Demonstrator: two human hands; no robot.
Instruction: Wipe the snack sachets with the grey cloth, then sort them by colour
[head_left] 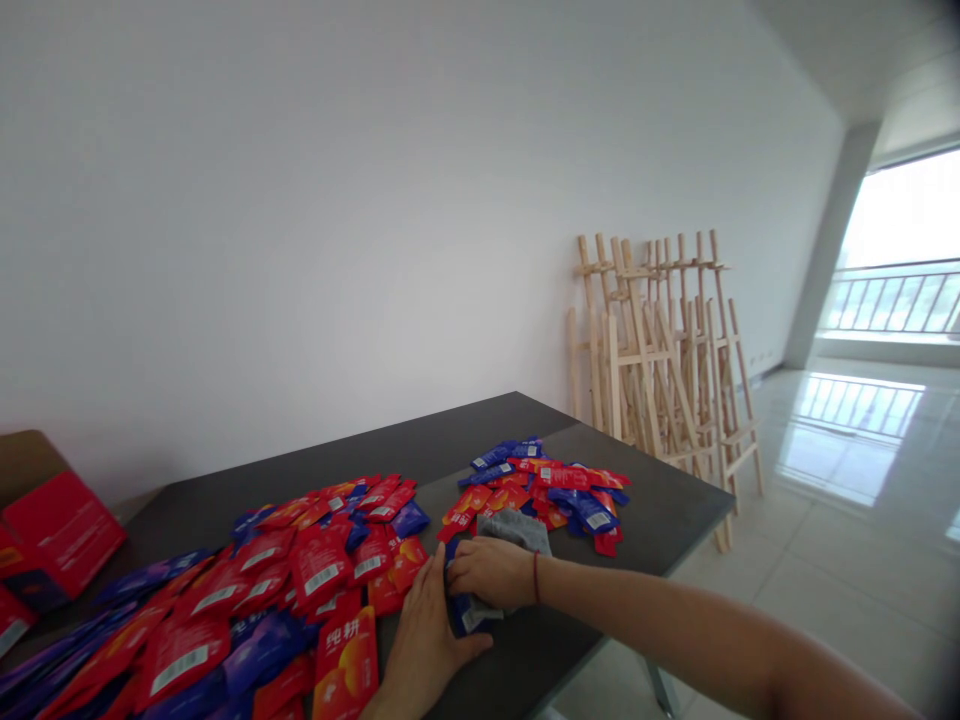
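Note:
My right hand, with a red cord at the wrist, is closed on a grey cloth and presses down on a blue packet lying on the dark table. Cloth shows above and below the hand; its fingertips are partly hidden. My left hand lies along the packet's left edge, fingers stretched out and thumb spread toward me. Much of the packet is covered by both hands. Left of my hands spreads a large heap of red and blue packets. A smaller heap of packets lies beyond the cloth.
A red box stands at the far left, with part of another red item below it. Several wooden easels lean by the white wall past the table's far right corner. Shiny floor tiles extend toward a railed window.

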